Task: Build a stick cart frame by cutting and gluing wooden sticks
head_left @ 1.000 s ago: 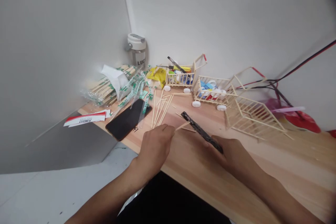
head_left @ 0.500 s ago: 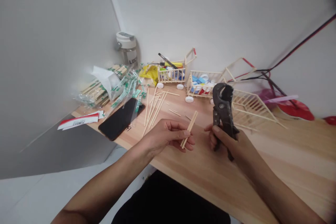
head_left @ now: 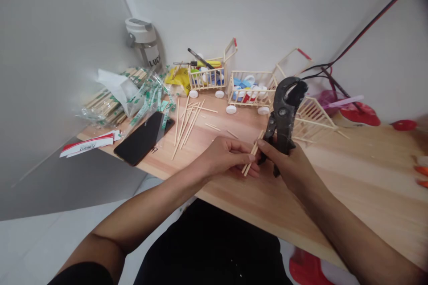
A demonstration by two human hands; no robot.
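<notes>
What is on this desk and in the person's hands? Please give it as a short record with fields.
Left hand: pinches short wooden sticks
Right hand: grips dark cutting pliers, head pointing up
Table: light wood, against a white wall
Left of the hands: black phone, loose long sticks
By the wall: stick carts holding coloured caps, bottle

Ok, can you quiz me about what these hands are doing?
1. True or false: the right hand holds the dark metal cutting pliers with their head pointing up.
2. What does the left hand pinch? A) thin wooden sticks B) a white cap C) a red pen
3. Which flat black thing lies near the left end of the light wooden table?
Key: 1 true; 2 A; 3 the black phone.
</notes>
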